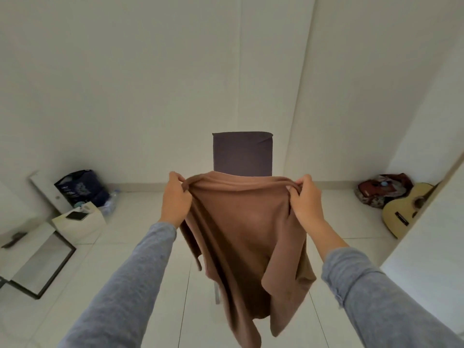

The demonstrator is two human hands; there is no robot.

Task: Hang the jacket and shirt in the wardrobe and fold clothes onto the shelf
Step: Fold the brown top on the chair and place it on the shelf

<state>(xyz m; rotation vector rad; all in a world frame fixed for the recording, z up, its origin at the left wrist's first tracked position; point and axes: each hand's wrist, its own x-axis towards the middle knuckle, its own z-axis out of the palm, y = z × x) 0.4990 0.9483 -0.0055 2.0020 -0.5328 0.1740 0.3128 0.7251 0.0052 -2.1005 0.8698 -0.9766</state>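
Left hand (175, 197), right hand (305, 200), both gripping brown garment (241, 234)

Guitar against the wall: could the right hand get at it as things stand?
Probably not at once. The right hand and left hand both grip the brown garment held up ahead; the guitar lies well off to the right, though the floor between looks clear.

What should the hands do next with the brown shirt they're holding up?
Probably fold it. The left hand and right hand each pinch a top corner of the brown garment, which hangs free in front of the chair. Bringing the hands together would likely fold it in half.
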